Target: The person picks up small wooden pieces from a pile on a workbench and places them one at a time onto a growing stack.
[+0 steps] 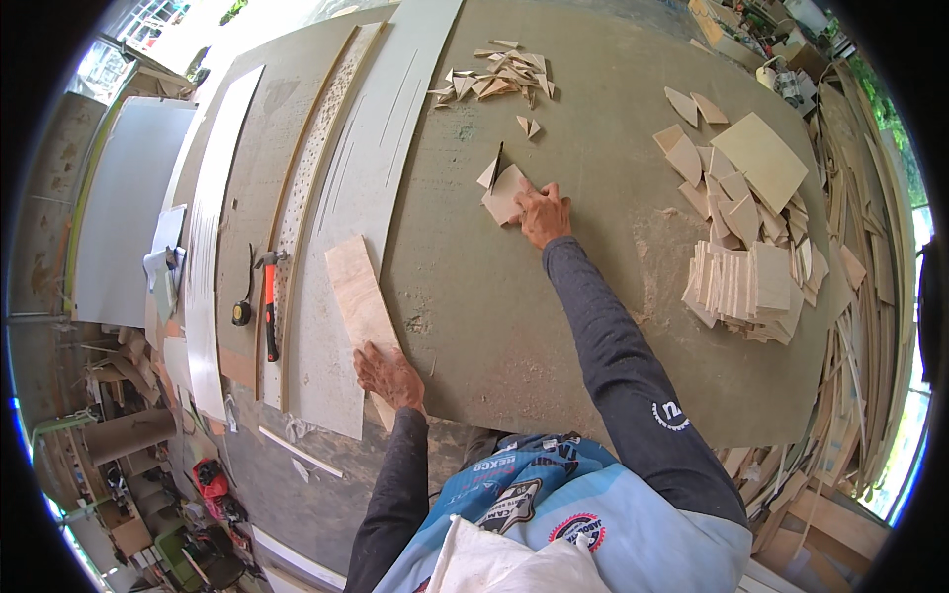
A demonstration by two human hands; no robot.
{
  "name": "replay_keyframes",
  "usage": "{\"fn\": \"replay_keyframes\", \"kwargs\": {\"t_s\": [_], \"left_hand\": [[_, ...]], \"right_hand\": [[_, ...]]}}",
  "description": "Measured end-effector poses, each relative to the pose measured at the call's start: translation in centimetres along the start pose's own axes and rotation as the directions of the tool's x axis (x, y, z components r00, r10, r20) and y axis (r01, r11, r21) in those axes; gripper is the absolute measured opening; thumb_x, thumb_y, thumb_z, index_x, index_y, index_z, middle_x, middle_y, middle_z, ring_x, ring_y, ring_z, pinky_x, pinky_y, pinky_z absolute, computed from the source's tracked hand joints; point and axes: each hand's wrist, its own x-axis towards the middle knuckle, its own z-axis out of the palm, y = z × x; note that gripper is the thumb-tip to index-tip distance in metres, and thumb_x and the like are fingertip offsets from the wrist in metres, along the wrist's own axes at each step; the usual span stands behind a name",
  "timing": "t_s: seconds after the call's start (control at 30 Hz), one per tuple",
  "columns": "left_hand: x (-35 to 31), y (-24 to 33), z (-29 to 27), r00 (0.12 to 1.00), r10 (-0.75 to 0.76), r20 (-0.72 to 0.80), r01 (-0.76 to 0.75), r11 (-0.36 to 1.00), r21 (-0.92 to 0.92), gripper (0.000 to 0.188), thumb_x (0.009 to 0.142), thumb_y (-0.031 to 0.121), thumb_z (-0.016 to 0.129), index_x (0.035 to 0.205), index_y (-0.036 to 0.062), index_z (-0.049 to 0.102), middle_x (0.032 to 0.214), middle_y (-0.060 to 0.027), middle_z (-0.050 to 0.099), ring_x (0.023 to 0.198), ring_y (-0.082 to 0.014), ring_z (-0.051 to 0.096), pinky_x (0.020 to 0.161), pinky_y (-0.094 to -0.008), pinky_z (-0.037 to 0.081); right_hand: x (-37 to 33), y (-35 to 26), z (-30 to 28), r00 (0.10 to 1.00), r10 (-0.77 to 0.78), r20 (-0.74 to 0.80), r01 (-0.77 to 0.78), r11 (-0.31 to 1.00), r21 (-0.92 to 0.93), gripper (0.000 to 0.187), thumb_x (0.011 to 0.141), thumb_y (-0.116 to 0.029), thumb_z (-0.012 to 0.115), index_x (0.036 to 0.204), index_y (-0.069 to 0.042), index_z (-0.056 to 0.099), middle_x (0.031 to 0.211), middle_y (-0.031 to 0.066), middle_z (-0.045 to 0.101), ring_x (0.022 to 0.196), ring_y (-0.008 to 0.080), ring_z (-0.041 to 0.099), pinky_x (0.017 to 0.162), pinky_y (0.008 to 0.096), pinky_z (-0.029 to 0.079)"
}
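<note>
My left hand (388,377) is closed around the lower part of a long plywood strip (358,287), which lies aslant over the edge of a pale grey board. Farther out, my right hand (543,214) has its fingers bent down on a small plywood piece (503,195) flat on the worktable. Against that piece's far left side stands a thin dark blade-like part (498,161), with a small pointed wood offcut (487,174) beside it. Two more small triangular offcuts (530,127) lie just beyond.
A heap of wood slivers (504,74) lies at the far side of the worktable (474,316). Stacked plywood pieces (736,282) and a square panel (759,160) are on the right. To the left are a hammer (270,306), a tape measure (241,313) and long boards.
</note>
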Motion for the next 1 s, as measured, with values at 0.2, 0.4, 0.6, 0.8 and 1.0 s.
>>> {"fn": "replay_keyframes", "kwargs": {"t_s": [0.2,0.4,0.6,0.8,1.0], "left_hand": [[-0.1,-0.3,0.1,1.000,0.016,-0.025,-0.016,1.000,0.004,0.062,0.100,0.035,0.056,0.153,0.0080,0.038,0.163,-0.0190,0.028,0.152,-0.0375,0.022,0.124,-0.0567,0.012],[0.0,-0.1,0.1,1.000,0.005,-0.017,-0.005,1.000,0.003,0.062,0.100,0.035,0.057,0.153,0.0078,0.038,0.163,-0.0192,0.029,0.152,-0.0376,0.022,0.124,-0.0564,0.012],[0.0,0.2,-0.1,1.000,-0.007,0.007,0.007,1.000,0.003,0.062,0.101,0.035,0.053,0.153,0.0067,0.037,0.164,-0.0204,0.028,0.154,-0.0357,0.020,0.124,-0.0547,0.010],[-0.1,-0.1,-0.2,1.000,0.004,0.009,-0.004,1.000,-0.026,0.062,0.101,0.036,0.054,0.153,0.0073,0.037,0.164,-0.0206,0.027,0.153,-0.0370,0.020,0.124,-0.0553,0.010],[0.0,-0.1,-0.1,1.000,0.007,0.006,-0.007,1.000,-0.011,0.062,0.101,0.036,0.054,0.153,0.0070,0.037,0.163,-0.0210,0.028,0.153,-0.0375,0.020,0.124,-0.0563,0.011]], "right_hand": [[0.3,0.0,-0.2,1.000,-0.001,0.006,0.001,1.000,0.009,0.032,0.082,-0.031,0.081,0.110,-0.017,0.076,0.149,-0.0051,0.058,0.115,0.0266,0.053,0.095,0.0511,0.046],[0.9,0.3,-0.1,1.000,0.003,-0.013,-0.002,0.999,0.037,0.027,0.082,-0.029,0.082,0.106,-0.019,0.074,0.148,-0.0048,0.058,0.117,0.0279,0.053,0.094,0.0533,0.049],[0.9,0.4,0.0,0.997,0.034,-0.068,-0.032,0.999,0.036,0.027,0.081,-0.029,0.082,0.105,-0.018,0.074,0.144,-0.0031,0.059,0.118,0.0294,0.053,0.090,0.0536,0.051],[1.4,0.5,-0.2,1.000,0.019,-0.002,-0.019,0.999,0.046,0.029,0.081,-0.028,0.083,0.105,-0.018,0.073,0.123,-0.0008,0.061,0.117,0.0300,0.053,0.089,0.0546,0.053],[1.6,0.4,-0.9,0.999,0.022,0.033,-0.024,0.998,0.061,0.033,0.080,-0.032,0.084,0.103,-0.013,0.071,0.119,-0.0019,0.060,0.114,0.0288,0.053,0.089,0.0525,0.052]]}}
